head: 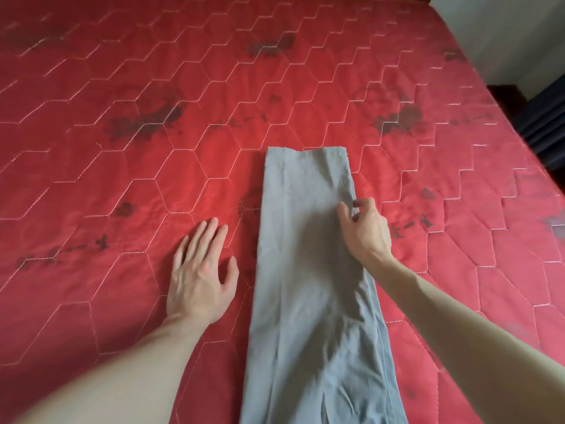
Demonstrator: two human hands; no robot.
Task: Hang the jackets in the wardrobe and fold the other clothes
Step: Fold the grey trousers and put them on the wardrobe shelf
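Grey trousers (pixel 308 270) lie lengthwise on red quilt (pixel 122 133). Left hand (pixel 200 270) flat on quilt, fingers straight, just beside trousers. Right hand (pixel 365 232) pinches trousers' right edge.

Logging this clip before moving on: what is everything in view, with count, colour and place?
trousers: one, grey, laid lengthwise mid-bed, hems at far end.
quilted bed cover: one, red with dark flower prints, fills the view.
wall: one, pale, top right.
dark fabric: one patch, navy, right of the bed; kind unclear.
left hand: one, flat on the cover, left of the trousers.
right hand: one, fingers curled at the trousers' right edge.
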